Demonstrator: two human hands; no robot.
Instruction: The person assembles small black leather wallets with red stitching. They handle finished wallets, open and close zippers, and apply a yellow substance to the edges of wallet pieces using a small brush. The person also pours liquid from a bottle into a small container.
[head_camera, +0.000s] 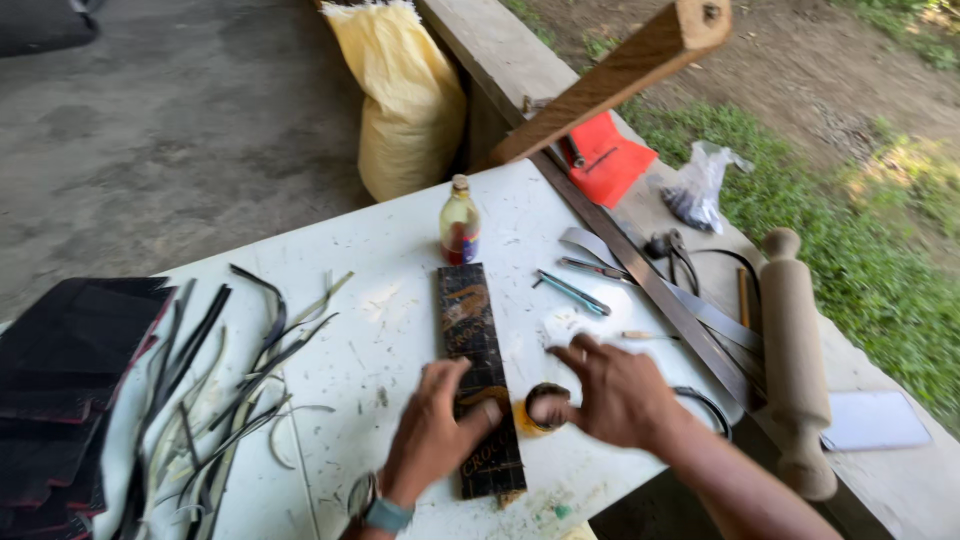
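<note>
- Strip (478, 375), dark and long, lies flat on white tabletop (380, 300), just below small bottle (460, 221).
- Left hand (432, 432) presses strip's lower half, fingers spread, gripping nothing.
- Right hand (610, 393), right of strip, pinches small round tin (543, 407) touching strip's edge.

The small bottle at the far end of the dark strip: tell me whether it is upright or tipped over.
Upright. The small bottle stands on its base on the white table, stopper on top, yellowish liquid inside, just beyond the dark strip.
</note>
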